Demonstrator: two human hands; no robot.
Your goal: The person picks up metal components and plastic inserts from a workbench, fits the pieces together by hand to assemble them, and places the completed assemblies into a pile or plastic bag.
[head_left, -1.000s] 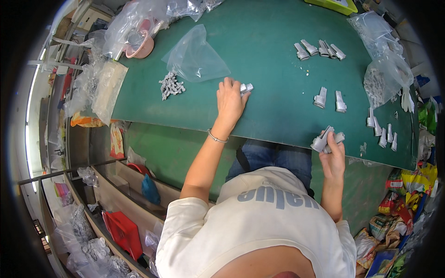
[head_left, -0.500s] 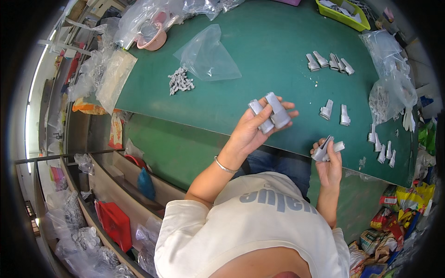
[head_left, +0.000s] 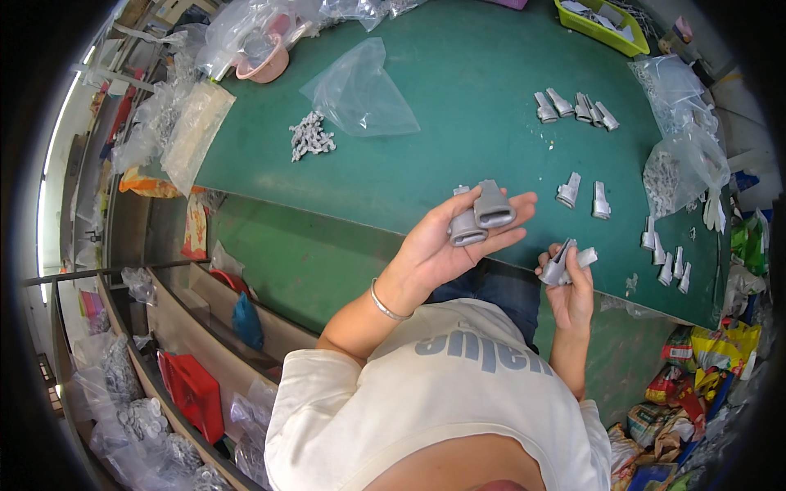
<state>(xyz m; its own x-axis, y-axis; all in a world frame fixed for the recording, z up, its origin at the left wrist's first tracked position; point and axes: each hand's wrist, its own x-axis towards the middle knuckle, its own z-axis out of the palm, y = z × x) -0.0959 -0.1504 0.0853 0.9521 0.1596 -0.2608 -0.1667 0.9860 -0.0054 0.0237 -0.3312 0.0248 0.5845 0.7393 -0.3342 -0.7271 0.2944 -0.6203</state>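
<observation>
My left hand (head_left: pixel 458 241) is raised palm-up over the near edge of the green table (head_left: pixel 458 106), holding two grey plastic sleeves (head_left: pixel 483 217) with open oval mouths. My right hand (head_left: pixel 569 286) is lower, near my body, shut on another grey plastic part (head_left: pixel 566 263). Two more grey parts (head_left: pixel 583 195) stand on the table just beyond my hands. A row of several grey parts (head_left: pixel 575 106) lies farther back on the right.
A pile of small grey pieces (head_left: pixel 309 137) and a clear plastic bag (head_left: pixel 360 94) lie at the table's left. Clear bags with parts (head_left: pixel 684 159) and loose grey parts (head_left: pixel 667 258) sit at the right. A pink bowl (head_left: pixel 260 59), a yellow-green tray (head_left: pixel 606 20), shelves with bags at lower left.
My left hand left the table surface, picked up grey sleeves and lifted them toward me, palm turned up. My right hand stayed low, holding its part.
</observation>
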